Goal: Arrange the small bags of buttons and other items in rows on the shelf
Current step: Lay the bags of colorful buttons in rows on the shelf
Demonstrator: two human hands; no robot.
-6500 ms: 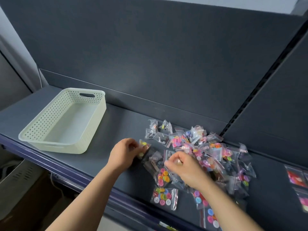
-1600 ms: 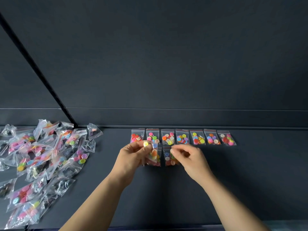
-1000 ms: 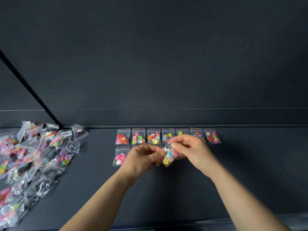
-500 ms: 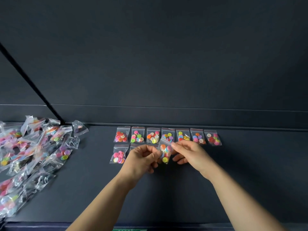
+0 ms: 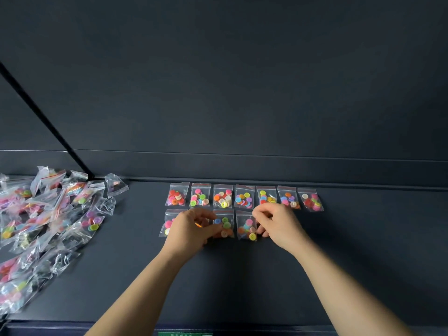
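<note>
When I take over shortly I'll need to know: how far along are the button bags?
Done: a back row of seven bags lies along the shelf. In hand: a front row is started; the left hand covers its second place, and fingers of the right hand touch the fourth bag. Left: the loose pile beside it.

Hands cover some bags, and the picture edges cut things off.

The left hand [image 5: 191, 229] hides most of one front-row bag [image 5: 199, 224] and a side of the first bag [image 5: 167, 224]. The right hand [image 5: 278, 224] covers the bottom of a back-row bag [image 5: 266, 196]. The fingers [image 5: 260, 215] curl in, so their tips are hidden and the grip cannot be told. The pile of bags [image 5: 48, 214] runs off the left edge and is blurry low down. The green label [image 5: 185, 333] at the bottom edge is cut off and too small to read.
</note>
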